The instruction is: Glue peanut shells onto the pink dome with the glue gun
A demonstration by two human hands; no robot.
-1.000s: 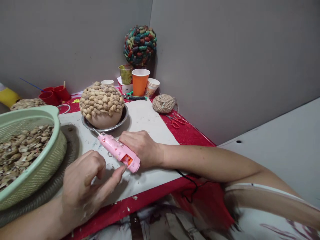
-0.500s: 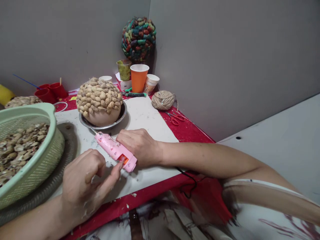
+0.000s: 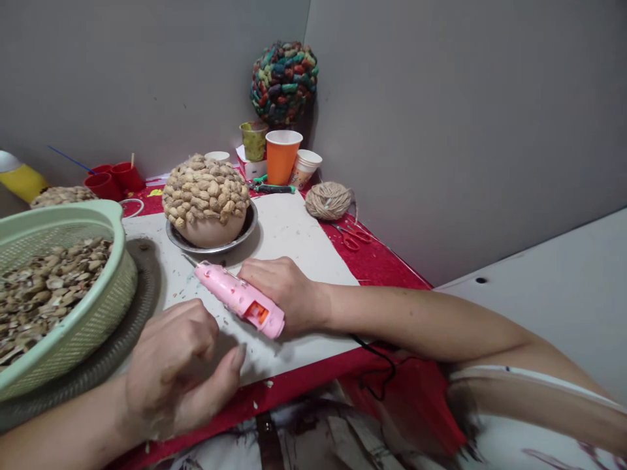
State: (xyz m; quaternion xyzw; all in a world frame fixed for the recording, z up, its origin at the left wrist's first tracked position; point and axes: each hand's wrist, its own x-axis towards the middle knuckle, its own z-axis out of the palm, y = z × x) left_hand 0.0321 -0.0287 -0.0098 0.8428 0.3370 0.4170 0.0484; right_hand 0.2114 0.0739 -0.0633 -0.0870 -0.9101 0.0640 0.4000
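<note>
My right hand (image 3: 283, 287) is closed round a pink hot glue gun (image 3: 240, 297), low over the white board. The gun's metal nozzle points up and left, towards a metal bowl (image 3: 211, 248). An orange switch shows at its rear end. My left hand (image 3: 179, 365) is just left of the gun, not touching it. Its fingers are loosely curled and the thumb stands well apart; I see nothing held, though the inner palm is hidden. In the bowl sits a pale round form (image 3: 213, 228) with rows of peanut shells (image 3: 208, 186) covering its upper part.
A green basket (image 3: 120, 228) of peanut shells stands at left on a grey round base. Twine (image 3: 329, 200), red scissors (image 3: 353, 238), pliers (image 3: 277, 188), an orange cup (image 3: 283, 156) and a coloured shell ball (image 3: 284, 83) are behind. A black cord (image 3: 382, 359) hangs at the front edge.
My left thumb has come away from the orange switch, and the left hand is now apart from the glue gun. My right hand keeps its hold. The view has shifted slightly left.
</note>
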